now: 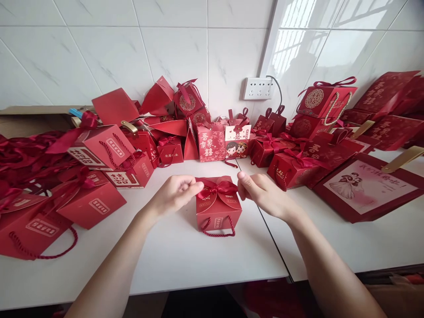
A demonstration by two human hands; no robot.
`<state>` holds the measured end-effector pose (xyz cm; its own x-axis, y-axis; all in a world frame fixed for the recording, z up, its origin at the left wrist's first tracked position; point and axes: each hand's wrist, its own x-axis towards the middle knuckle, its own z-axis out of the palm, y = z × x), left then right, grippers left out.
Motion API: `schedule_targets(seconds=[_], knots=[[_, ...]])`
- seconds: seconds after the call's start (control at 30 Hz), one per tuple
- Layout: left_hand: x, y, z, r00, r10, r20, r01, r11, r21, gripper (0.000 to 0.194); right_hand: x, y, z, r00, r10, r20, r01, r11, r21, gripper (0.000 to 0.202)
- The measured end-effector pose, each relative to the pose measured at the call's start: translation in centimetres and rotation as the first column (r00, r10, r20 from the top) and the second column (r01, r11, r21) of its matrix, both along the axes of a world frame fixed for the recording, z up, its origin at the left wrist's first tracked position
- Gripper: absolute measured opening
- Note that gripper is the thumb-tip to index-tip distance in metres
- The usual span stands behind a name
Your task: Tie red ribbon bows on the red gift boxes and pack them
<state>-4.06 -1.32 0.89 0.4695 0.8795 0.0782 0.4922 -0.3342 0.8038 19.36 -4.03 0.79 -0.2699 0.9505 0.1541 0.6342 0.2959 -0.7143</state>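
A red gift box [218,207] stands upright in front of me on the white table, its rope handle [220,234] hanging down the front. Across its top lies a dark red ribbon [217,189] tied in a bow. My left hand [179,191] is closed, thumb against fingers, on the left loop of the bow. On the other side my right hand [260,191] pinches the right loop, thumb uppermost. The fingertips partly hide the ribbon's outer ends.
Red gift boxes [91,205] are piled at the left beside loose ribbon [26,163]. More boxes and bags [212,141] line the tiled wall under a power socket [258,88]. To the right lies a bag with a couple's picture [361,185]. The table's front edge [205,287] is near me.
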Motion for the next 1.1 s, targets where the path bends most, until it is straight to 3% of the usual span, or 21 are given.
schedule_targets(seconds=[0.13, 0.5, 0.83, 1.1], knots=[[0.2, -0.1, 0.5, 0.997, -0.056, -0.055, 0.046, 0.985, -0.169, 0.039, -1.2, 0.0, -0.5, 0.992, -0.008, -0.128, -0.014, 0.986, -0.168, 0.058], [-0.3, 0.6, 0.2, 0.990, -0.121, 0.071, 0.138, 0.934, -0.330, 0.035, -0.2, 1.4, -0.9, 0.963, 0.158, -0.216, -0.196, 0.967, -0.166, 0.045], [-0.8, 1.6, -0.5, 0.970, -0.208, 0.128, 0.238, 0.922, -0.306, 0.033, 0.9, 2.3, -1.0, 0.904, 0.280, -0.322, -0.355, 0.913, -0.202, 0.042], [-0.8, 1.7, -0.6, 0.971, -0.190, 0.145, 0.229, 0.917, -0.326, 0.031, 1.4, 3.1, -1.7, 0.871, 0.316, -0.376, -0.415, 0.882, -0.221, 0.040]])
